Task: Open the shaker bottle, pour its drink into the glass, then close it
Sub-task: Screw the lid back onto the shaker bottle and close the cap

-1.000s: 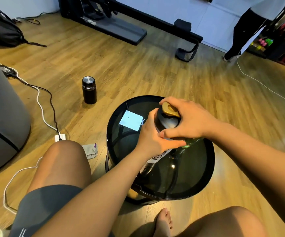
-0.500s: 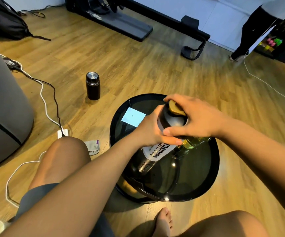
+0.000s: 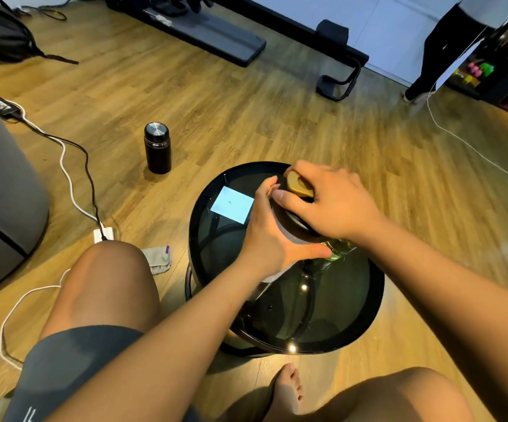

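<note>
Above a round glass table point(image 3: 365, 315), the left hand point(image 3: 272, 239) wraps the shaker bottle point(image 3: 289, 231) — its lid point(image 3: 300, 185), at the hand's 1 o'clock, clamped under the right hand point(image 3: 335, 202) — over the glass point(image 3: 339, 249).

Warm overhead light glints on the glass table point(image 3: 353, 324); wide-angle edges bend.
</note>
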A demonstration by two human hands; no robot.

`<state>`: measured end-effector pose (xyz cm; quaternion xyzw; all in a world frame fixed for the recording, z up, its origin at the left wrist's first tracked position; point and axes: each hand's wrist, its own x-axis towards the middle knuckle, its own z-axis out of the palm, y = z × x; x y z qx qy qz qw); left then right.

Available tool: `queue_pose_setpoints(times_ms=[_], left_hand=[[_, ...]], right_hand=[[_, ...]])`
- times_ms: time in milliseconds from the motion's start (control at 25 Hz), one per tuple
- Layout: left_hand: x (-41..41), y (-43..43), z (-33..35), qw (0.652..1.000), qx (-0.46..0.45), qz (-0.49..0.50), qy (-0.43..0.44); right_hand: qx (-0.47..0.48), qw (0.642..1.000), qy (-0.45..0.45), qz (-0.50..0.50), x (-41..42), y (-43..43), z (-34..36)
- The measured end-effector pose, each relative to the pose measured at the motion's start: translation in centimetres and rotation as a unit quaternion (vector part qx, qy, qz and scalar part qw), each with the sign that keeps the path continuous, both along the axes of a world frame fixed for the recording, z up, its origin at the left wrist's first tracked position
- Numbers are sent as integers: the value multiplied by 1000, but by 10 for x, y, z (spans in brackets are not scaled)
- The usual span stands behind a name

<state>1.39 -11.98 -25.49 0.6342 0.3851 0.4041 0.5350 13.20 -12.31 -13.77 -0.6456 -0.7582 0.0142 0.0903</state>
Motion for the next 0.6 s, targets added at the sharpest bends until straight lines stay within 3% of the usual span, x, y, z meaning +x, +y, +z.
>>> queue_pose_setpoints(times_ms=[120,200,440,600], left_hand=[[7,-16,0,996,-5,94,-4],[5,-11,2,995,19,99,29],[-16,16,7,993,30,-60,93],[-19,33,9,987,12,-134,90]], right_hand=[[9,997,-4,-75,-13,3,-6],[17,996,8,-85,-14,1,-5],[-5,999,23,29,9,1,21],[-25,997,57,48,16,-1,20]])
